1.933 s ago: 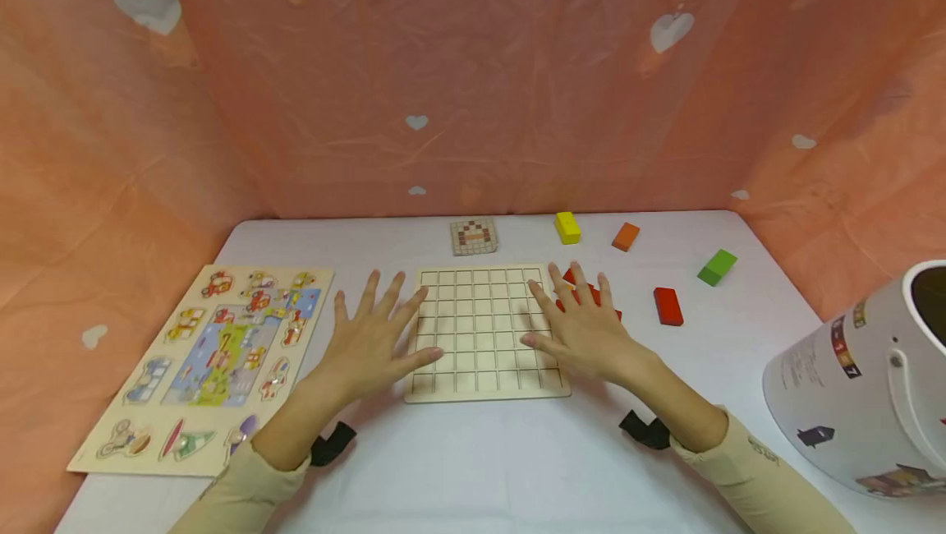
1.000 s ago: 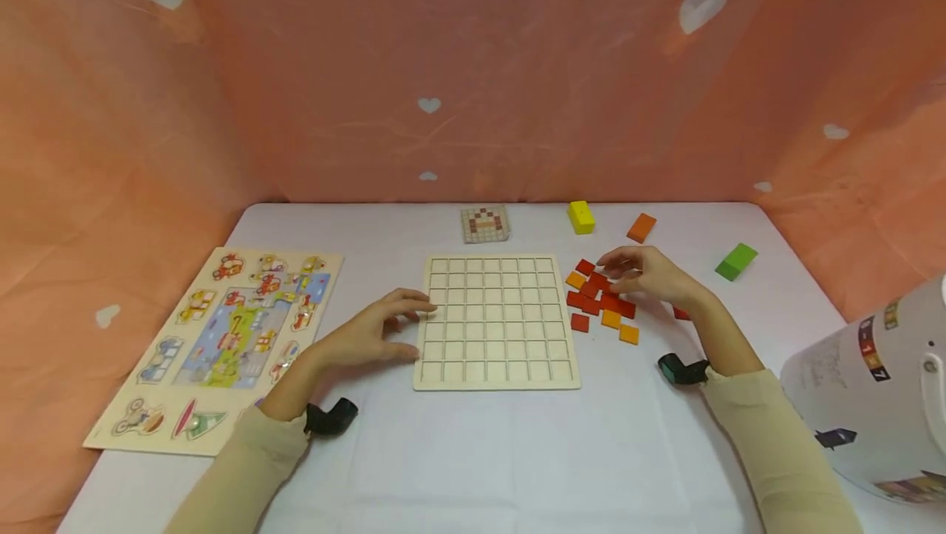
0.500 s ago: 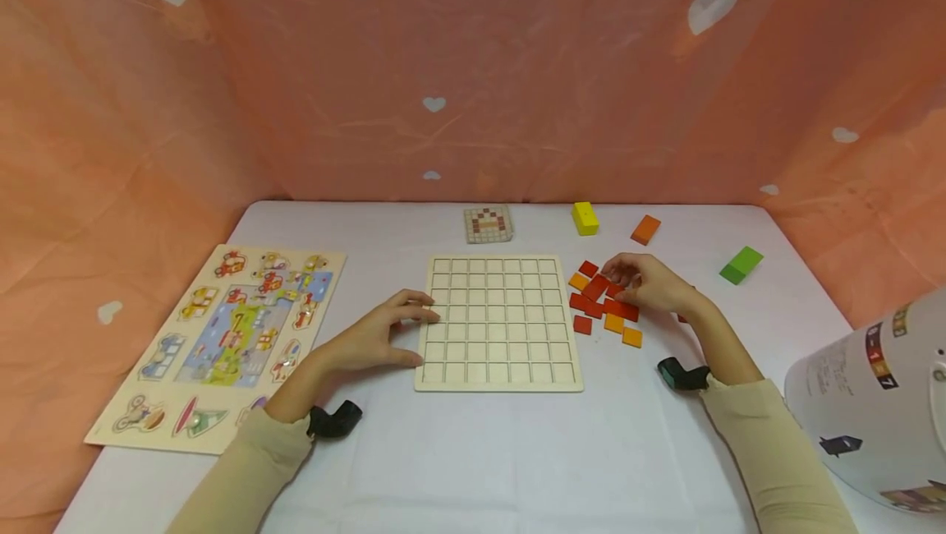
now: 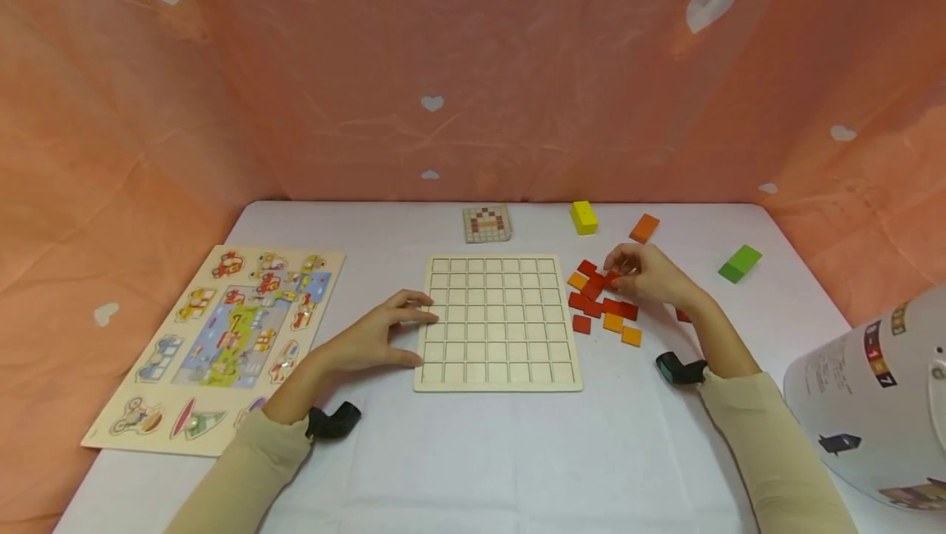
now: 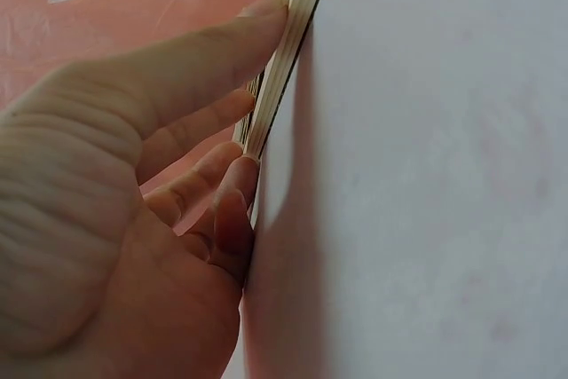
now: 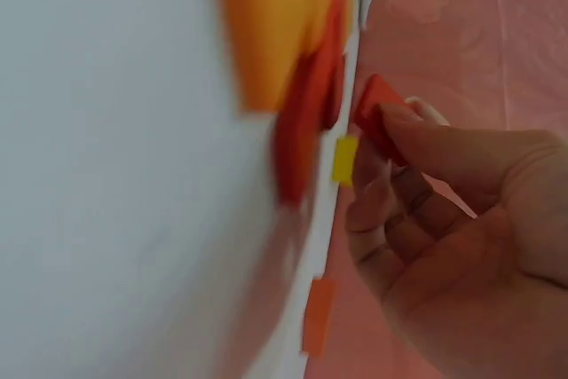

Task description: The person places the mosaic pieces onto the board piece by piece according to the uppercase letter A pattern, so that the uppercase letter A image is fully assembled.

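Note:
A pale wooden grid board (image 4: 497, 324) lies flat in the middle of the table. My left hand (image 4: 369, 333) rests at its left edge, fingers loosely bent and thumb apart; the left wrist view shows fingertips touching the board's side. Right of the board spreads a loose pile of small square tiles, red tiles (image 4: 584, 301) and orange tiles (image 4: 613, 322). Over the pile's far right side, my right hand (image 4: 654, 275) pinches one red tile (image 6: 377, 113) between thumb and fingers, as the right wrist view shows.
Behind the board lies a small pattern card (image 4: 487, 225). Yellow (image 4: 584, 218), orange (image 4: 645, 227) and green blocks (image 4: 740, 263) sit toward the back right. A vehicle puzzle board (image 4: 158, 304) covers the left side; a white bucket (image 4: 835, 394) stands at the right.
Both hands were spread over the board; the left went to its left edge and the right to the tiles. The right hand now has a red tile lifted from the pile.

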A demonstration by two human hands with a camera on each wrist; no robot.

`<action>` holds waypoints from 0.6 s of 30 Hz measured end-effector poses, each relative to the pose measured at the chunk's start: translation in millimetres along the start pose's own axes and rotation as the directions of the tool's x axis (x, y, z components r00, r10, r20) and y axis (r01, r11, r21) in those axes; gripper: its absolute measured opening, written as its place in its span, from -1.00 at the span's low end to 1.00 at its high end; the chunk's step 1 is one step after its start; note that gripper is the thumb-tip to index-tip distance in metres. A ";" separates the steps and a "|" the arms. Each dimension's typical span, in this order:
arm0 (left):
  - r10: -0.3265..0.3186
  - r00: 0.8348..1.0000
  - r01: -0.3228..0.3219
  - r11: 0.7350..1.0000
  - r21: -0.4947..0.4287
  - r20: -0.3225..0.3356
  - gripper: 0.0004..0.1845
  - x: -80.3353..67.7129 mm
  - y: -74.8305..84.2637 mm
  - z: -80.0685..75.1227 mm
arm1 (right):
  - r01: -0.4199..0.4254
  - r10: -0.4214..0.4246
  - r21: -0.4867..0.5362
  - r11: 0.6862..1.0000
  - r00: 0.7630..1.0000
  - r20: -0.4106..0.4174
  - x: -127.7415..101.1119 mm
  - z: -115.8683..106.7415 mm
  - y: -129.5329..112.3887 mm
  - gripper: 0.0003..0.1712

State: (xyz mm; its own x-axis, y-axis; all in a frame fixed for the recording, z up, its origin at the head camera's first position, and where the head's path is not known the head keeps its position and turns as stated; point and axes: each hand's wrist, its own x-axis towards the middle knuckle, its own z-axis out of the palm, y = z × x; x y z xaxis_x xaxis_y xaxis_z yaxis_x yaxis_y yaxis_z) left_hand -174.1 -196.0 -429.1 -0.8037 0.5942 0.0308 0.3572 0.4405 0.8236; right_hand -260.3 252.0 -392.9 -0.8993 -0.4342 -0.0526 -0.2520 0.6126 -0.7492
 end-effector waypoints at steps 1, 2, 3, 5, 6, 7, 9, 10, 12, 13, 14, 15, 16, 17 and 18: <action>0.000 1.000 0.000 1.000 0.003 0.000 -0.37 0.1 0.1 0.2 | 0.007 -0.007 0.004 1.000 1.000 -0.007 3.3 0.4 -2.2 -0.77; 0.000 1.000 0.000 1.000 0.006 -0.001 -0.37 0.2 -0.1 0.6 | 0.017 -0.017 0.007 1.000 1.000 -0.012 7.3 1.6 -5.2 -0.78; 0.001 1.000 -0.001 1.000 0.009 -0.003 -0.37 0.2 -0.6 0.9 | 0.031 -0.031 0.008 0.999 0.999 -0.015 12.2 3.3 -8.8 -0.78; 0.001 1.000 -0.001 1.000 0.016 -0.004 -0.37 -0.2 -1.4 0.8 | 0.060 -0.060 0.007 0.998 0.998 -0.014 22.7 8.9 -23.6 -0.78; 0.001 1.000 0.000 1.000 0.019 -0.005 -0.37 -0.5 -1.9 0.8 | 0.074 -0.074 0.022 0.997 0.997 -0.006 29.5 12.9 -29.1 -0.78; 0.001 1.000 -0.001 1.000 0.018 -0.004 -0.37 -1.1 -2.6 0.9 | 0.085 -0.086 0.041 0.996 0.996 0.004 36.4 17.1 -34.9 -0.77; 0.003 1.000 -0.003 1.000 0.025 -0.003 -0.37 -2.2 -3.6 0.9 | 0.107 -0.110 0.078 0.991 0.994 0.029 51.2 27.0 -47.2 -0.76; 0.003 1.000 -0.003 1.000 0.025 -0.002 -0.37 -2.6 -3.8 0.9 | 0.125 -0.129 0.098 0.987 0.991 0.038 58.7 32.3 -53.1 -0.75; 0.007 1.000 -0.007 1.000 0.023 -0.001 -0.37 -2.7 -3.4 1.1 | 0.155 -0.165 0.138 0.978 0.984 0.061 74.7 43.0 -59.4 -0.73; 0.008 1.000 -0.008 1.000 0.020 0.000 -0.37 -2.6 -3.0 1.1 | 0.170 -0.181 0.142 0.975 0.981 0.070 81.3 48.1 -64.2 -0.73; 0.011 1.000 -0.010 1.000 0.022 -0.002 -0.37 -2.2 -2.6 1.1 | 0.181 -0.195 0.152 0.972 0.977 0.082 87.6 53.4 -68.8 -0.73; 0.010 1.000 -0.010 1.000 0.018 -0.002 -0.37 -1.7 -2.3 1.3 | 0.188 -0.205 0.161 0.969 0.974 0.095 93.1 58.3 -72.7 -0.73; 0.009 1.000 -0.009 1.000 0.015 -0.002 -0.37 -1.2 -2.0 1.4 | 0.194 -0.214 0.171 0.966 0.971 0.108 98.3 63.0 -76.0 -0.73; 0.009 1.000 -0.008 1.000 0.015 -0.002 -0.37 -0.7 -1.9 1.6 | 0.191 -0.214 0.178 0.965 0.969 0.124 102.5 67.2 -79.0 -0.73; 0.010 1.000 -0.009 1.000 0.016 -0.002 -0.37 -0.3 -2.0 1.7 | 0.187 -0.212 0.178 0.966 0.967 0.138 106.2 70.8 -80.9 -0.74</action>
State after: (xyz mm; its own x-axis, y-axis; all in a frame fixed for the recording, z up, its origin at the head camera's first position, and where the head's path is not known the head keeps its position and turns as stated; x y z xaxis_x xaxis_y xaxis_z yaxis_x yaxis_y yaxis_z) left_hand -173.8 -195.8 -431.7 -0.8012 0.5971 0.0397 0.3725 0.4457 0.8140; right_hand -310.1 109.5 -384.6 -0.7669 -0.6415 0.0168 -0.3475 0.3932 -0.8513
